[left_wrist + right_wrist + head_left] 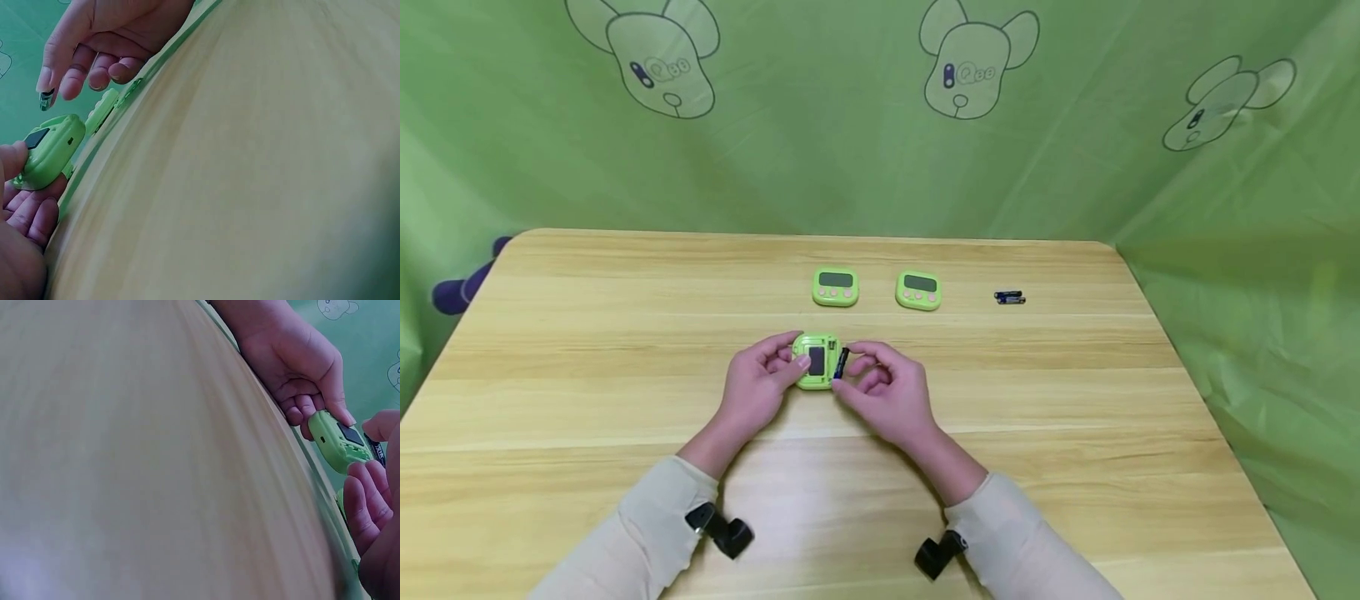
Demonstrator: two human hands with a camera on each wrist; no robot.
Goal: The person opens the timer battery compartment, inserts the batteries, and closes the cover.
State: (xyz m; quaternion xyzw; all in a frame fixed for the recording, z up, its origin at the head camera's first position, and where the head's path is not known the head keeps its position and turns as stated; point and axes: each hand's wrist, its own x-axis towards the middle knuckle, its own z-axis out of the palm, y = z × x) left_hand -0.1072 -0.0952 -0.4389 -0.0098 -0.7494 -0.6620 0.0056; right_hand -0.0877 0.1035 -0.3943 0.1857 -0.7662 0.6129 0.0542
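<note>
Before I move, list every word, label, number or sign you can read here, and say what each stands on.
"Q": on the left animal head and middle animal head of the green backdrop; letters after it unclear.
Right animal head: lettering illegible.
Battery in the right hand: marks too small.
Loose batteries: too small.
Held device, left device and right device: no text readable.

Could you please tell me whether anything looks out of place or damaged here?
Nothing stands out as spilled or damaged. The green timer in the left hand shows its back and what looks like an open battery slot, but that fits the battery pinched by the right hand. Two other timers lie face up.
</note>
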